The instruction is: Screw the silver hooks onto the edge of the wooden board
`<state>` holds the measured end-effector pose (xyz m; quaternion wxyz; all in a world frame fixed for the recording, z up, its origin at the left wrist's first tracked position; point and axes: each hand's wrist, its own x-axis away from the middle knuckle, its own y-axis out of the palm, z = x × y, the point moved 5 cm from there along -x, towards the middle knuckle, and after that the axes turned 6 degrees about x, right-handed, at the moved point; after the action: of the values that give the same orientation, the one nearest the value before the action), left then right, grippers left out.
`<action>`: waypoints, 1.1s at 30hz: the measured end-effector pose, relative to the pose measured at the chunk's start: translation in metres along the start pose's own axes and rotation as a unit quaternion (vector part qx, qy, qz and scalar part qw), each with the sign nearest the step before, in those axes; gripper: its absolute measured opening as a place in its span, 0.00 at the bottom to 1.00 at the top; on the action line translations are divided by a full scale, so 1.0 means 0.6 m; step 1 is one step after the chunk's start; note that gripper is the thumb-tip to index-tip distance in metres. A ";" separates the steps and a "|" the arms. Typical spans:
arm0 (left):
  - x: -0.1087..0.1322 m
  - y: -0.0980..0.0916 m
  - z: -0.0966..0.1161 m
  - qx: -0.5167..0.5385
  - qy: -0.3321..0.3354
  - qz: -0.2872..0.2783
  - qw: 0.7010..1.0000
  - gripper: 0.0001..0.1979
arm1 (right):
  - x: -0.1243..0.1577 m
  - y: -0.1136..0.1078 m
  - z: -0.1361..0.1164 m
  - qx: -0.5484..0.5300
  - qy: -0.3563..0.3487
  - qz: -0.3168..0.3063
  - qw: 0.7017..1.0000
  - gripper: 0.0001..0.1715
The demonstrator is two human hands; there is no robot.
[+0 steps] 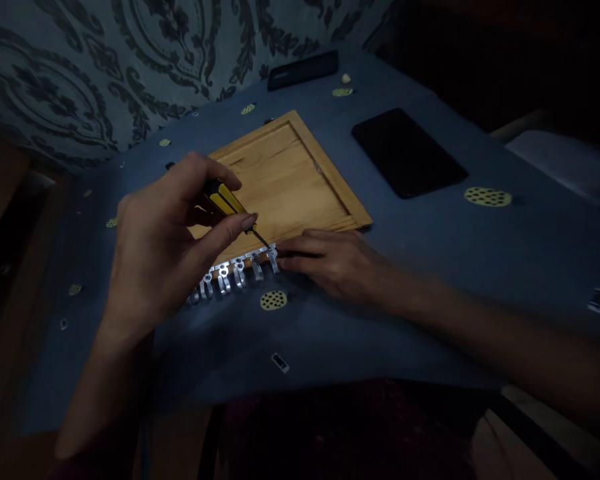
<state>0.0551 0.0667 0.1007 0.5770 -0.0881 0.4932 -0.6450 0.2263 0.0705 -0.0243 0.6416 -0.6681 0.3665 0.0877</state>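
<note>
My left hand (165, 240) is closed around the yellow and black handle of a screwdriver (226, 200). The screwdriver's thin shaft slants down to the right, its tip at the end of a metal hook rail (239, 263). That rail, with several shiny curved hooks, lies along the near edge of a framed wooden board (285, 180). My right hand (340, 263) rests at the board's near right corner, fingers together and pressing at the last hook of the rail. Whether a screw sits under the tip is too small to tell.
A black phone (409, 153) lies right of the board, and a dark phone case (304, 71) lies behind it. Near the case is a small pale round object (346, 79). The blue tablecloth (360, 347) has printed yellow patches. Patterned wallpaper (130, 60) rises behind the table.
</note>
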 end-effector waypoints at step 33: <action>0.001 0.006 0.010 -0.063 0.033 0.005 0.997 0.11 | -0.001 -0.001 -0.002 0.010 0.001 0.006 1.000 0.21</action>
<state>0.0617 0.0634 0.1008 0.5572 -0.0999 0.5519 -0.6123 0.2256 0.0695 -0.0229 0.6472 -0.6595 0.3720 0.0876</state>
